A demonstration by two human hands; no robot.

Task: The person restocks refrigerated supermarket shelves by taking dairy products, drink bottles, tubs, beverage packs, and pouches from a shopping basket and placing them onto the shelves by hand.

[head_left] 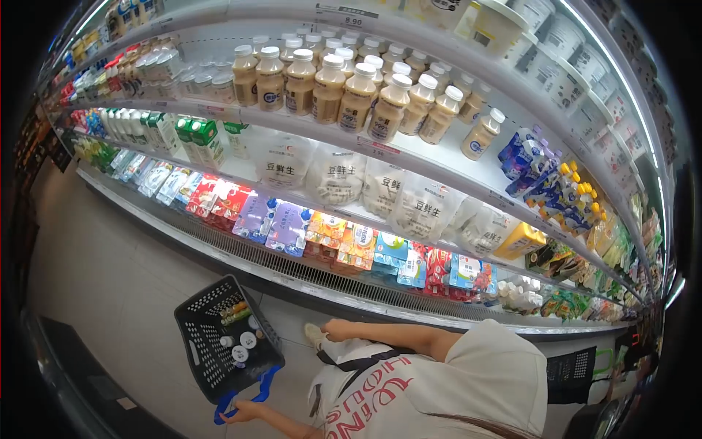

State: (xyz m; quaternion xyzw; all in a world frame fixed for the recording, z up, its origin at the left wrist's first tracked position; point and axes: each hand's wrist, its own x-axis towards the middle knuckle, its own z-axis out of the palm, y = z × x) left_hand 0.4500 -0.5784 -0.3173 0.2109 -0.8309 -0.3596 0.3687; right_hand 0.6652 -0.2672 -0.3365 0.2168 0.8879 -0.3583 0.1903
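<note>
In the head view, the left hand [245, 411] is closed around the blue plastic handle [269, 384] of the black perforated plastic basket [202, 358], which holds some small white-lidded containers [248, 339]. The basket's long axis runs from beside this hand toward the refrigerated shelves [292, 276]. The right hand [336, 330] is nearer to the shelves, with fingers bent; I cannot tell if it grips something.
</note>
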